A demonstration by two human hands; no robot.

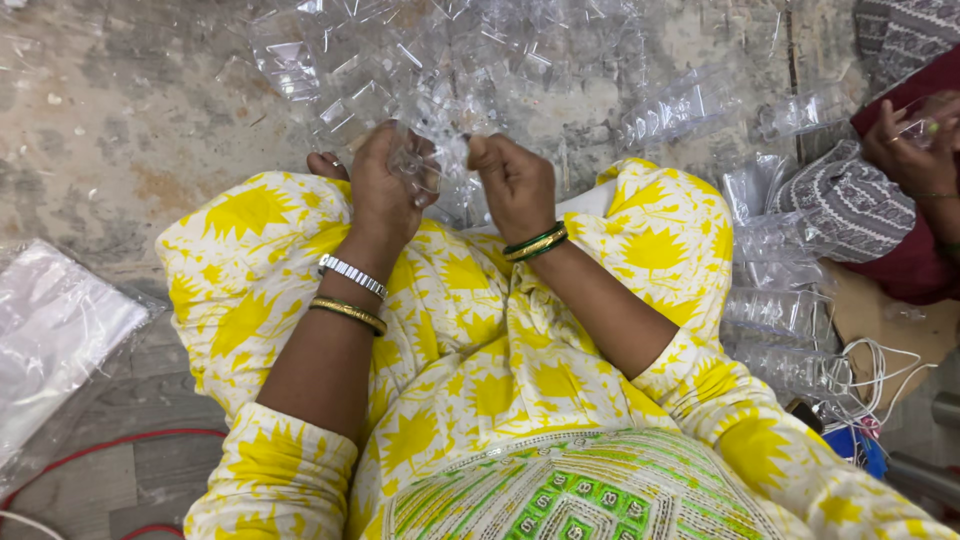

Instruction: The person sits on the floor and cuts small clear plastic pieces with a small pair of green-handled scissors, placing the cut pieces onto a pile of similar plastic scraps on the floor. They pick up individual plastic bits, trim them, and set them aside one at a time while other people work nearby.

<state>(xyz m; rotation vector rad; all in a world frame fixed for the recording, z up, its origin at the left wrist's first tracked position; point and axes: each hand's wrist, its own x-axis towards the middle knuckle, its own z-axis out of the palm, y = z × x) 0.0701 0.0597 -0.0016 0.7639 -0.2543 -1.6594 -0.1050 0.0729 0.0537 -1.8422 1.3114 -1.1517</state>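
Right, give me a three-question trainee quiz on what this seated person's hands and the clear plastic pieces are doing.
1. True or false: both hands are at the same clear plastic piece.
2. Which wrist carries the silver band?
A. the left hand
B. the right hand
C. neither
3. Fill in: the loose pile of clear plastic pieces lies on the ____ in front of the knees.

Key
1. True: the fingers of both hands meet at the piece, above the yellow patterned lap.
2. A; the right wrist has green and gold bangles.
3. Floor, a worn grey surface.
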